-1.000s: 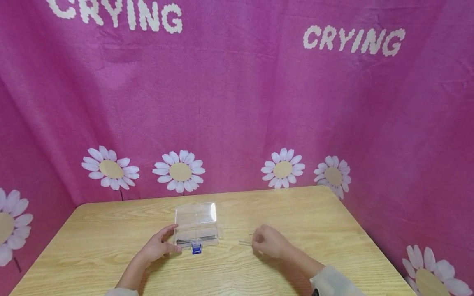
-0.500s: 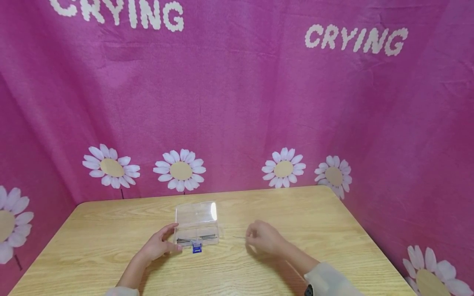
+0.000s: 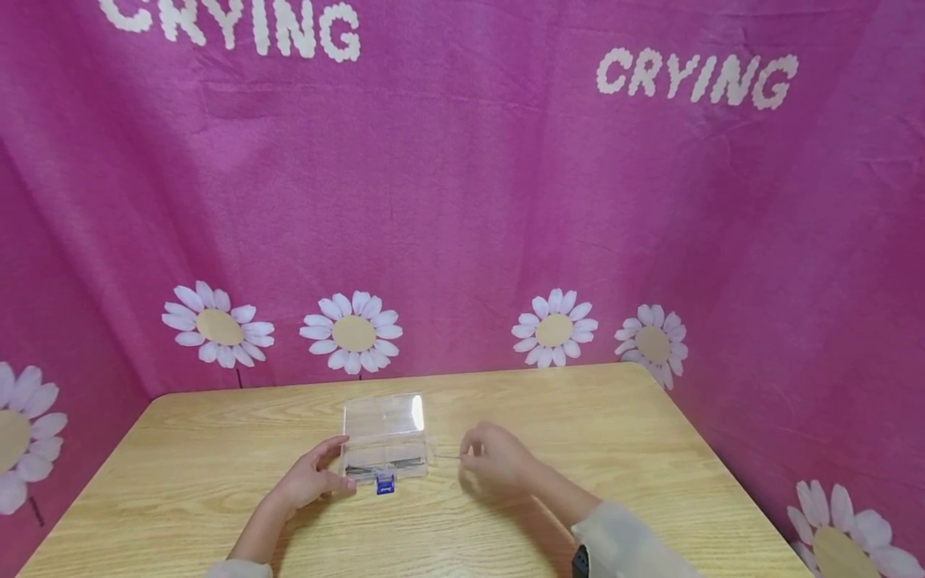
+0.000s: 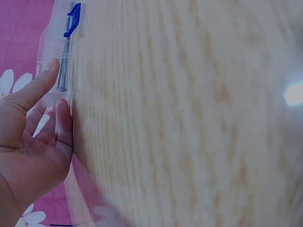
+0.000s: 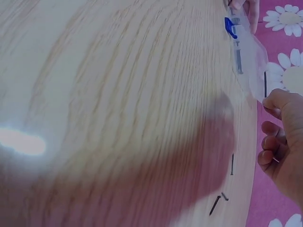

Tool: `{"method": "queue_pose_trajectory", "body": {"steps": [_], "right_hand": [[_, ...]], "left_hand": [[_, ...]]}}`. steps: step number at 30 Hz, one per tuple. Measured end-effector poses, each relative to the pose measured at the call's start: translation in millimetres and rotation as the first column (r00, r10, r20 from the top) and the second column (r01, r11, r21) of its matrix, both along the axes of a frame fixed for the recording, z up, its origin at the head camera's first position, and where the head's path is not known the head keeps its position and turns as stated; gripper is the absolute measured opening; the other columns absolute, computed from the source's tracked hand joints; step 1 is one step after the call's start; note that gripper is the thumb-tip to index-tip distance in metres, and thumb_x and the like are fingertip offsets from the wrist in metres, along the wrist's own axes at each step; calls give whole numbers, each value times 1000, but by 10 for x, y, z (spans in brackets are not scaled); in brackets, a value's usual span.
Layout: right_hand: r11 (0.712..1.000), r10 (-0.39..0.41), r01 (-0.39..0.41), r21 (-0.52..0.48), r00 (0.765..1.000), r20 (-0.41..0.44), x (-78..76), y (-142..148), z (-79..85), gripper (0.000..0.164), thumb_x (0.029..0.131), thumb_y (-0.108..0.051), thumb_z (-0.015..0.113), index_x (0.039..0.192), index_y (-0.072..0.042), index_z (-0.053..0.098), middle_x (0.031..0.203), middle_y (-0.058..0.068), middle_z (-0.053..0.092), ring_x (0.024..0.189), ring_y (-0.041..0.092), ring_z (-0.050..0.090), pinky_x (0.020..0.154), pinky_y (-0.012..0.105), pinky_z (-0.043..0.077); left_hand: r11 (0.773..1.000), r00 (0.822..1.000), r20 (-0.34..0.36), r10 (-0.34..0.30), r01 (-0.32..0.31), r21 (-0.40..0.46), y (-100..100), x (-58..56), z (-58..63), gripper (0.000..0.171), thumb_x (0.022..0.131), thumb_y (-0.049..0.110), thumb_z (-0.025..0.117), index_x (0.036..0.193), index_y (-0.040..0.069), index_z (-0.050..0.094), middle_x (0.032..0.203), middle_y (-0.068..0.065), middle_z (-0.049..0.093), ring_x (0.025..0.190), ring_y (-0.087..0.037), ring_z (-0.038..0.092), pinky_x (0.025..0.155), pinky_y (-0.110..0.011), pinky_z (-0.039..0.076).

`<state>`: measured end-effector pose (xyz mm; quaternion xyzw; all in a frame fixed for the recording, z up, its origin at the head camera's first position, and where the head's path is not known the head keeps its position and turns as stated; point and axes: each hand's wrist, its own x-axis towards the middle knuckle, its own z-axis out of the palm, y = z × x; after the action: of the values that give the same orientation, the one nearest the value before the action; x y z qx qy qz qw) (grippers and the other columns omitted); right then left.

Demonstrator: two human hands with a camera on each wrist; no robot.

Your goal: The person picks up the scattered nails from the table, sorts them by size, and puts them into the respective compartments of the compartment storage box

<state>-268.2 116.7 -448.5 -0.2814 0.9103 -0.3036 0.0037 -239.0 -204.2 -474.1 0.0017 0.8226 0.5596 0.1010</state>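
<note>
A clear plastic box (image 3: 386, 451) stands on the table with its lid raised at the back and a blue latch (image 3: 385, 484) at its front. Dark nails (image 3: 408, 463) lie inside along the front. My left hand (image 3: 307, 479) holds the box's left end, thumb at the front corner and index finger toward the hinge. To the right of the box, my right hand (image 3: 499, 457) pinches a thin dark nail (image 5: 265, 84) between thumb and index finger. Its tip points left at the box's right wall, and the other fingers curl loosely.
Below the right hand, in the right wrist view, a loose nail (image 5: 232, 164) lies on the wooden table (image 3: 405, 538), with another nail (image 5: 215, 205) and a short dark piece (image 5: 225, 196) nearby. A pink curtain (image 3: 462, 201) with printed daisies stands behind the table.
My right hand has moved left and slightly away from me, bringing the nail close to the box. The left hand and the box stay in place.
</note>
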Motion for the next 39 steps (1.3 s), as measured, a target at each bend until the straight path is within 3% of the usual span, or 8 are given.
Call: {"method": "queue_pose_trajectory", "body": {"steps": [6, 15, 21, 39], "right_hand": [[999, 17, -16, 29, 999, -29, -23, -99, 9, 7, 80, -15, 60, 82, -14, 67, 78, -3, 53, 71, 8, 46, 64, 23, 40], [997, 66, -64, 32, 997, -43, -28, -247, 25, 6, 82, -16, 63, 84, -13, 67, 76, -3, 53, 69, 6, 44, 63, 21, 39], [995, 81, -78, 57, 995, -63, -49, -342, 27, 7, 82, -17, 64, 85, -13, 69, 74, -4, 54, 69, 4, 44, 62, 19, 39], [996, 67, -67, 55, 998, 3, -47, -468, -45, 8, 84, -19, 63, 86, -14, 68, 74, -6, 49, 66, 3, 43, 60, 18, 38]], "left_hand": [[1000, 1000, -5, 0, 0, -14, 0, -19, -20, 81, 72, 4, 75, 142, 5, 35, 146, -33, 26, 95, -21, 54, 63, -30, 46], [1000, 1000, -11, 6, -6, -7, -1, -13, -38, 82, 71, 4, 75, 142, 5, 35, 144, -32, 29, 82, -18, 52, 61, -29, 45], [1000, 1000, -5, 17, -17, -10, 4, -16, -33, 82, 71, 4, 76, 142, 5, 35, 145, -31, 30, 83, -19, 52, 61, -29, 45], [1000, 1000, -8, 5, -5, 7, 7, -7, -19, 83, 71, 4, 76, 142, 4, 34, 144, -32, 29, 86, -19, 53, 61, -30, 46]]}}
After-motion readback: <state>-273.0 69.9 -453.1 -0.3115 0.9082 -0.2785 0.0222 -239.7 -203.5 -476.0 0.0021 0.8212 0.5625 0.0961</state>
